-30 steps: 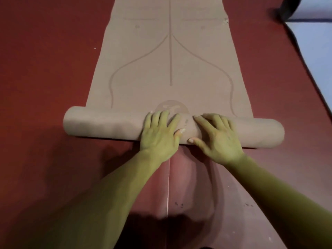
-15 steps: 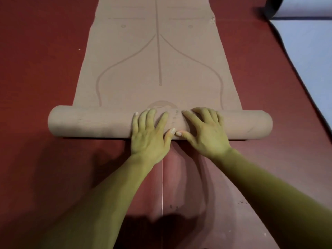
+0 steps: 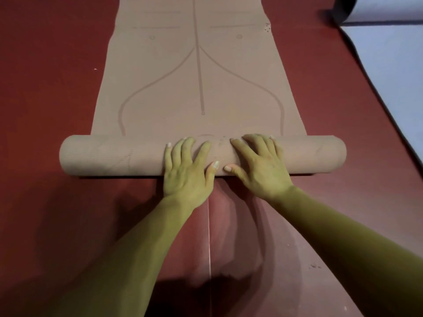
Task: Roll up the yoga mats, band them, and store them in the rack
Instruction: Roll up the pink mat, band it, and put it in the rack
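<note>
Hands press side by side on the tan yoga mat (image 3: 201,88), half rolled on the red floor (image 3: 52,88): left hand (image 3: 186,170) and right hand (image 3: 258,167) lie flat, fingers straight atop the roll (image 3: 109,156), gripping nothing.

yoga mat (image 3: 201,88): tan, curved line markings | floor (image 3: 45,88): dark red

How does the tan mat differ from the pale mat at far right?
The tan mat bears printed lines; the pale mat looks plain. The tan mat's roll lies near, under the left hand and right hand; the pale mat's roll sits far off, untouched. Both are partly rolled.
</note>
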A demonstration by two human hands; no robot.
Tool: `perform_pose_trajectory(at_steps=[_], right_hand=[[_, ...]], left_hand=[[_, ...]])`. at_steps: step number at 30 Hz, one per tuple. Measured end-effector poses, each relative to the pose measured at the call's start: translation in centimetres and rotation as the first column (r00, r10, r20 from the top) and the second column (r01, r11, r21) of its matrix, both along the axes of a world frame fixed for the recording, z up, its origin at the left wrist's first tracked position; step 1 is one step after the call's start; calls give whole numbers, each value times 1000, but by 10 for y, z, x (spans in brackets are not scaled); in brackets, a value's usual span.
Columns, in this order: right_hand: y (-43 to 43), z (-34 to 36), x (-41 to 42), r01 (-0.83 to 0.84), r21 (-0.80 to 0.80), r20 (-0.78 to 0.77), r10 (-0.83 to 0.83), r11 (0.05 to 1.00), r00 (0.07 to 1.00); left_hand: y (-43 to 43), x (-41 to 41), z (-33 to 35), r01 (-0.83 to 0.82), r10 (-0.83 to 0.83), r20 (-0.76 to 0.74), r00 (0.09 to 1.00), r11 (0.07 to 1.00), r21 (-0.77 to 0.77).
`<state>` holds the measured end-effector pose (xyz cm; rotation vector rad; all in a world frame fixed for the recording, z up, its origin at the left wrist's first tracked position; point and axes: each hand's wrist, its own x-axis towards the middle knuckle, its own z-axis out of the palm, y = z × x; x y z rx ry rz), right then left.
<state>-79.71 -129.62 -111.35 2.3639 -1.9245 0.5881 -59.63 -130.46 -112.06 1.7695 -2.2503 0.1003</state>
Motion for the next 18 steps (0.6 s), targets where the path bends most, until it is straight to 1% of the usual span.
perform_pose_trajectory(at_steps=[4,10,14,16,18], right_hand=[[-2,3,4,40,22,7,-40,999,999],[-11,-2,4,32,-5,10,-32,999,999],[-23,1,-1,8,3,2,-8,1000,1000],[-30,4,-2,-8,31,-1,8,999,1000],[-34,8,-3,-10,72,0,10,997,1000]], left_hand=[[-18,-4,7,-10,10,17,1000,1000,1],[-33,-6,11,-13,13,35,999,1000,-5],[-26,-4,5,-33,32,-30,999,999,-21],[-21,-3,-1,-13,12,-43,999,999,-32],[-25,-4,-2,-27,25,-48,999,999,-23]])
